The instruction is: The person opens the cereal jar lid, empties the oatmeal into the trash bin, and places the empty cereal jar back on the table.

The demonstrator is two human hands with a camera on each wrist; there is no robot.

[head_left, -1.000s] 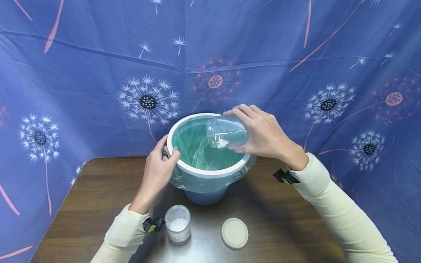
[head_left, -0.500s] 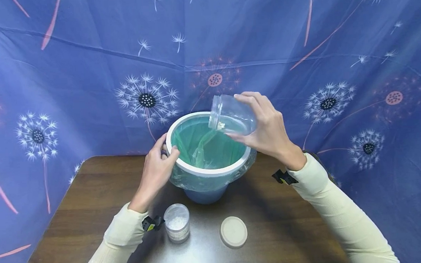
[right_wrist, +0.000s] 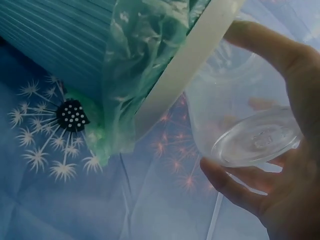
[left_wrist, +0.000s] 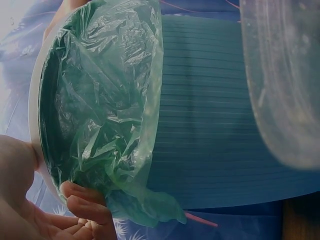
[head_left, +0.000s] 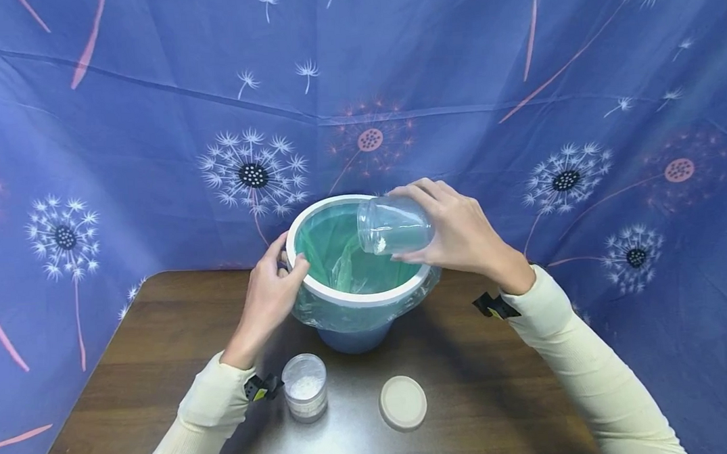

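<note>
Dandelion-print cloth hangs behind the wooden bench. The left hand is clamped on the lined bin; the right hand's grip wraps a clear jar tipped over its opening. Nearer sit a second jar and pale lid.

Long sleeves, cream, close-fitting, some creases: left sleeve, right sleeve. Left cuff and right cuff same cream, wider bands. Small angular black unit at each wrist, left unit and right unit, each with yellow patch; finer markings too small to read. Left hand, right hand bare.
</note>
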